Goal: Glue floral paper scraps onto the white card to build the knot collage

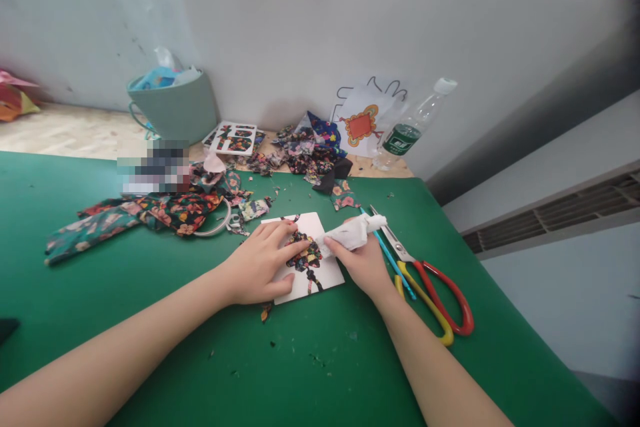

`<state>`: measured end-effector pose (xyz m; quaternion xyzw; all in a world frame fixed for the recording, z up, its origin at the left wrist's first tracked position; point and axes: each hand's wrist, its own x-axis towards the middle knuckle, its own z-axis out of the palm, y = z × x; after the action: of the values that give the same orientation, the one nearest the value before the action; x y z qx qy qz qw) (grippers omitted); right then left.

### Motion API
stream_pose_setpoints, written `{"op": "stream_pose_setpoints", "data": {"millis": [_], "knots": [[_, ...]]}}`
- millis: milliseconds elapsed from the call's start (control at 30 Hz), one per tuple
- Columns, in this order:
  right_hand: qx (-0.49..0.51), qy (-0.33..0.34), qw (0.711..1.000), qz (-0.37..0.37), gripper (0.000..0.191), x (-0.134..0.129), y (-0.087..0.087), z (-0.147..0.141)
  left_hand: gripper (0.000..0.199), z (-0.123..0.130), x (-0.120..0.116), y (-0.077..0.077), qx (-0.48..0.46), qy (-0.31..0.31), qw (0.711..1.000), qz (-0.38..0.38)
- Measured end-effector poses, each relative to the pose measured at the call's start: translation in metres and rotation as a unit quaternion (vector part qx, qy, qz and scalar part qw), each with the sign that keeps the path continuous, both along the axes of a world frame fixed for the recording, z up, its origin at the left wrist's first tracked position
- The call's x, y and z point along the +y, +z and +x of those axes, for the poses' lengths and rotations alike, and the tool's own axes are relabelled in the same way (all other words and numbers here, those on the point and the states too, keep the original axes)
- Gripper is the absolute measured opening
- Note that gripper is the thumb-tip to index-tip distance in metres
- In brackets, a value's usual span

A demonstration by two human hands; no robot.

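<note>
Green table (240,380): scissors (406,253) at four o'clock, white card (329,271) at six. Our left hand (260,263) rests spread, partly on it; our right hand (367,268) grips a squeeze bottle (350,235); careless dragging might shift the floral-fabric collage (306,258).

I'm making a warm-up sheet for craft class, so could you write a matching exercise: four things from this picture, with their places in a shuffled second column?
Things:
1. White card
2. White squeeze bottle
3. Scissors
4. Mug

Places:
A. At the back left, by the wall
B. Under the left hand
C. On the green surface, right of the right hand
D. In the right hand's grip

Pairs: 1-B, 2-D, 3-C, 4-A
</note>
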<state>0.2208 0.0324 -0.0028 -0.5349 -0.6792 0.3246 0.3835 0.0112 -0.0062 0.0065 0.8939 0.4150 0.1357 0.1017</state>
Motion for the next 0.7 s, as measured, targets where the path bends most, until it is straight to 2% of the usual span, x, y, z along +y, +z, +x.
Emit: {"op": "stream_pose_setpoints", "data": {"millis": [133,700], "knots": [[0.028,-0.024,0.999,-0.009,0.025,-0.0013,0.0008,-0.0002,0.058,-0.0004,0.0002,-0.0003,-0.002,0.001,1.0,-0.002],[-0.01,-0.001,1.0,-0.001,0.024,-0.0061,0.0059,-0.0006,0.058,0.0004,0.0,0.0001,-0.009,0.002,1.0,-0.004]]}}
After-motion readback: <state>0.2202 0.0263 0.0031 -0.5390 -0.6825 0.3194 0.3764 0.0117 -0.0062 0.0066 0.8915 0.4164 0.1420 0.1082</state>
